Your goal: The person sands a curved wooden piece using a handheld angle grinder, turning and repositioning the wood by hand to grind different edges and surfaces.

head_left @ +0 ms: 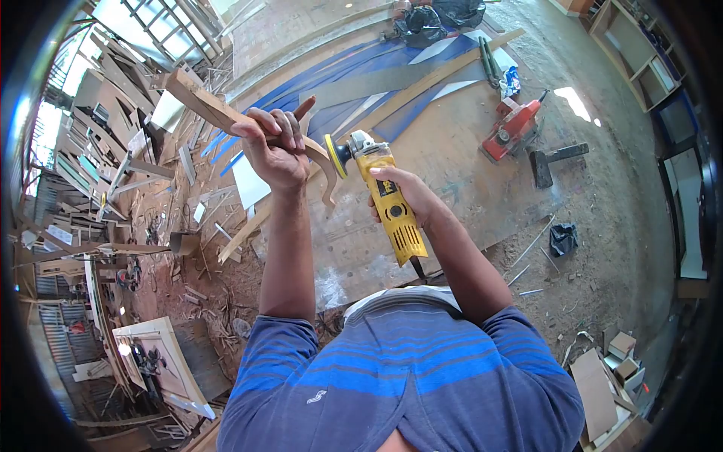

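Taking the yellow angle grinder (393, 211) as the middle of the dial, the right hand (407, 192) gripped it firmly round its body, with the thumb laid along the upper side. The grinder sat over the near part of a stained worktop (452, 181), its yellow-edged disc (337, 157) turned toward ten o'clock and its black cord (417, 267) leaving at about six.

The left hand (280, 154), at ten o'clock, was closed round a curved wooden piece (215, 111). The thick end of that piece pointed out toward ten; its slimmer, hooked end came down to nine, just beside the disc. Whether wood and disc touched could not be told.

Blue sheeting (290, 98) lay toward eleven on the worktop, and a long wooden strip (444, 70) ran across it toward one. A dark two-handled tool (489, 64) lay at one, a red power planer (514, 126) at two, and a hammer (556, 160) between two and three. Black plastic bags (420, 26) stood at twelve.

Off the worktop, wood offcuts (113, 135) were heaped between nine and ten, and a framed panel (162, 358) leaned at eight.
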The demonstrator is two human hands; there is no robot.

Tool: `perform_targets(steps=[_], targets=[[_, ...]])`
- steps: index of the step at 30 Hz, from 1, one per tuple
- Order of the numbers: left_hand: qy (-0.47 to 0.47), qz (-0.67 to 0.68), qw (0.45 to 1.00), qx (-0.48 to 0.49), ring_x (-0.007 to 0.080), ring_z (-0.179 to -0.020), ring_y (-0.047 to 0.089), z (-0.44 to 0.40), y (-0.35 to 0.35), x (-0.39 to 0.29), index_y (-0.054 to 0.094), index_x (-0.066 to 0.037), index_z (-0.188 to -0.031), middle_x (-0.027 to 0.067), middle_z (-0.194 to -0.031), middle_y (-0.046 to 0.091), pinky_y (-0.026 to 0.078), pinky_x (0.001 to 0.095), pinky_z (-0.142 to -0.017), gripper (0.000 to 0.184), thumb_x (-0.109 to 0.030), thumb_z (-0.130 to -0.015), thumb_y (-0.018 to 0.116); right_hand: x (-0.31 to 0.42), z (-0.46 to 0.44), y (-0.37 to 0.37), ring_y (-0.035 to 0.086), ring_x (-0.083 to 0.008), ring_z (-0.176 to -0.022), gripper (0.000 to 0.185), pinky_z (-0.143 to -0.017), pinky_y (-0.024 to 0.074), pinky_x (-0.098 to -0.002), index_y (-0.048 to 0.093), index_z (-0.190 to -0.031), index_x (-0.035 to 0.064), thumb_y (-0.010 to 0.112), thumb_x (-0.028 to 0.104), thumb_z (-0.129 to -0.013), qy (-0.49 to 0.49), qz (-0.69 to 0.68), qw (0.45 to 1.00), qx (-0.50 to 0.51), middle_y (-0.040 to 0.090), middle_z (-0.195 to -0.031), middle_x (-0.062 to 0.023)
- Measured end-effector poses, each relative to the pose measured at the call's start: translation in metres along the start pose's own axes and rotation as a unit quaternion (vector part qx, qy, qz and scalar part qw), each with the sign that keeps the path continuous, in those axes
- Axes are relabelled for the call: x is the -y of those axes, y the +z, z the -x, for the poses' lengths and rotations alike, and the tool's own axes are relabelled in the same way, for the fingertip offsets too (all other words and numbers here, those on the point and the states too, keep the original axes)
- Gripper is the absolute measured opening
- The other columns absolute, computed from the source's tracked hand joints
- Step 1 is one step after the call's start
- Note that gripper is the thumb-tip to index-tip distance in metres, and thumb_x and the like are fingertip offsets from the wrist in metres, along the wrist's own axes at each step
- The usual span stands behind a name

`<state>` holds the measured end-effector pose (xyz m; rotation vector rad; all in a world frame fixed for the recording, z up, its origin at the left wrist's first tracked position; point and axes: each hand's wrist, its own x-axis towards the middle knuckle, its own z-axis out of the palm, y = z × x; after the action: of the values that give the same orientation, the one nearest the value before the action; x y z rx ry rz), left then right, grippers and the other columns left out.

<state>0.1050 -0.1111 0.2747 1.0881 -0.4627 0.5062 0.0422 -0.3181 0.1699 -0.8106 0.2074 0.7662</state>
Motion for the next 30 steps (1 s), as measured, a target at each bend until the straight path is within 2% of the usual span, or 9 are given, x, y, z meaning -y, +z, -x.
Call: perform_targets(steps=[6,9,16,19,27,30], targets=[[0.006,-0.018,1.0,-0.015,0.0121,-0.048,0.031,0.0,0.002,-0.002,0.044,-0.015,-0.08,-0.0019,-0.055,0.03,0.054,0.0636,-0.099,0.065,-0.076,-0.102,0.04,0.013,0.011,0.014,0.071,-0.0258,-0.062,0.043,-0.056,0.059,-0.0385,0.059,-0.109,0.0017,0.072,0.04,-0.094,-0.077,0.098,0.992,-0.005,0.069,-0.081,-0.0142],[0.009,-0.017,0.999,-0.027,0.0121,-0.048,0.03,-0.002,-0.001,-0.004,0.044,-0.015,-0.08,-0.002,-0.055,0.03,0.055,0.0629,-0.097,0.065,-0.075,-0.102,0.04,0.003,0.001,0.01,0.07,-0.0236,-0.061,0.042,-0.056,0.0594,-0.0374,0.058,-0.106,0.0024,0.075,0.039,-0.092,-0.052,0.079,0.995,-0.028,0.067,-0.078,-0.0131],[0.015,-0.027,0.998,-0.06,0.0108,-0.048,0.028,-0.005,-0.013,-0.006,0.044,-0.015,-0.08,-0.002,-0.055,0.029,0.057,0.0613,-0.096,0.064,-0.075,-0.102,0.039,-0.022,-0.016,-0.002,0.072,-0.0257,-0.066,0.044,-0.059,0.0609,-0.0395,0.058,-0.11,0.002,0.073,0.039,-0.093,0.012,0.017,0.999,-0.025,0.069,-0.084,-0.0143],[0.029,-0.03,0.996,-0.078,0.0112,-0.044,0.03,-0.008,-0.015,-0.006,0.043,-0.014,-0.079,-0.0021,-0.054,0.03,0.06,0.0539,-0.086,0.064,-0.073,-0.104,0.036,-0.02,-0.011,0.005,0.071,-0.0255,-0.067,0.044,-0.06,0.061,-0.0393,0.058,-0.111,0.0022,0.073,0.039,-0.093,-0.002,0.016,1.0,-0.017,0.069,-0.084,-0.0145],[0.032,-0.018,0.996,-0.086,0.0109,-0.044,0.03,-0.008,-0.011,-0.008,0.043,-0.014,-0.08,-0.002,-0.054,0.03,0.059,0.0568,-0.09,0.064,-0.073,-0.104,0.037,0.012,0.017,0.04,0.069,-0.0202,-0.064,0.043,-0.058,0.0581,-0.035,0.058,-0.116,0.0021,0.075,0.035,-0.092,-0.093,0.096,0.991,0.012,0.065,-0.083,-0.01],[0.029,-0.017,0.996,-0.086,0.0109,-0.044,0.03,-0.008,-0.01,-0.01,0.044,-0.015,-0.08,-0.002,-0.054,0.03,0.058,0.0569,-0.091,0.064,-0.074,-0.103,0.038,0.017,0.022,0.047,0.07,-0.0218,-0.064,0.04,-0.058,0.0587,-0.036,0.057,-0.113,0.0038,0.073,0.035,-0.094,-0.114,0.121,0.986,0.017,0.067,-0.084,-0.0118]])
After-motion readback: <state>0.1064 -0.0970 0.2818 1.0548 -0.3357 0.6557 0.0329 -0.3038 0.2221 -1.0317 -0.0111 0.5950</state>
